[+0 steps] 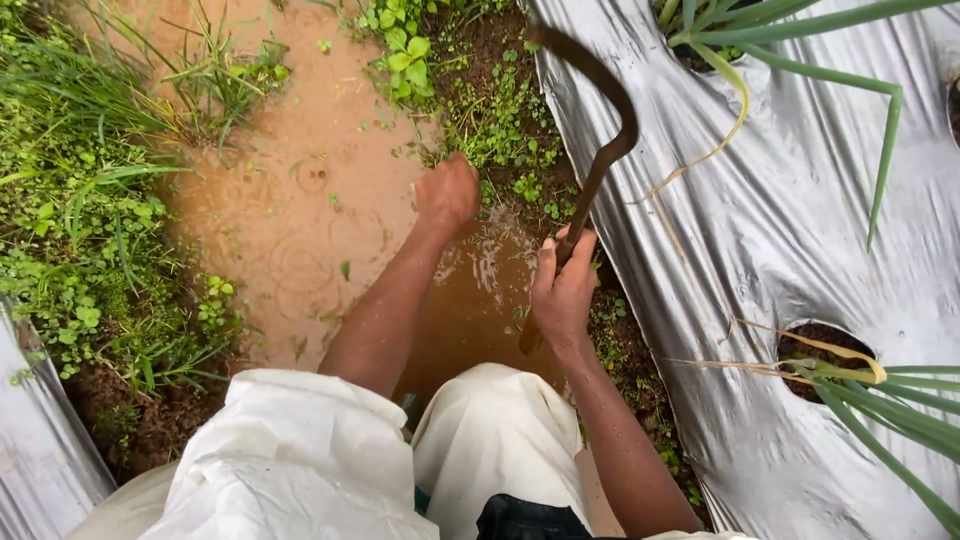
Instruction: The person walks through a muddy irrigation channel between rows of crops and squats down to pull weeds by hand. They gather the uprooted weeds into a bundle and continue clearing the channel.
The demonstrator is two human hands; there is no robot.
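Observation:
My right hand (563,285) grips the wooden handle of a sickle (600,120), whose dark curved blade arches up over the edge of the plastic mulch. My left hand (447,192) reaches forward to the small green weeds (500,130) at the water's edge, fingers closed down among them; what it holds is hidden. Both forearms stretch out over my knees in light trousers (300,450).
A furrow of muddy brown water (300,220) runs ahead. Grass and weeds (80,220) cover the left bank. Silver plastic mulch (760,230) covers the bed on the right, with long-leaved plants (850,385) growing from holes. Another sheet edge (40,440) lies at lower left.

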